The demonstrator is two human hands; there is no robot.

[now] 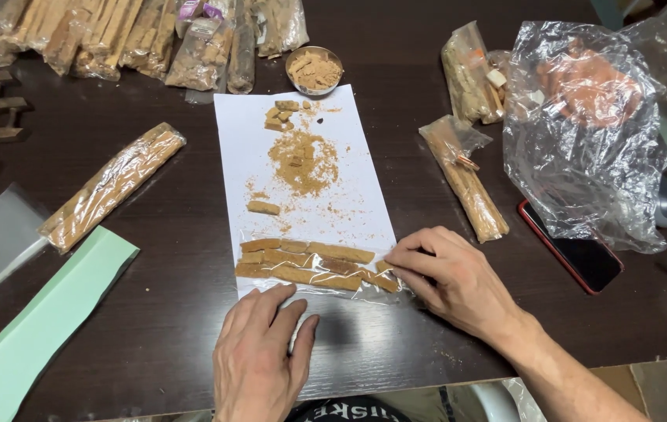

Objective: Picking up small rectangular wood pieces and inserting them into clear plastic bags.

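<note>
A clear plastic bag of brown wooden sticks [310, 266] lies across the near end of a white paper sheet [349, 195] on a dark table. My left hand [259, 352] rests flat on the table just below the bag, fingers together, holding nothing. My right hand [451, 277] pinches the bag's right end with its fingertips. Higher on the sheet lie a pile of brown crumbs [302, 160], one loose stick [263, 207] and several small chunks [283, 113].
A small metal bowl of chunks [314, 69] stands beyond the sheet. Filled stick bags lie at left [111, 187], right [466, 184] and along the back [138, 35]. A large crumpled plastic bag [591, 125], a red-cased phone [576, 250] and green paper [44, 320] are nearby.
</note>
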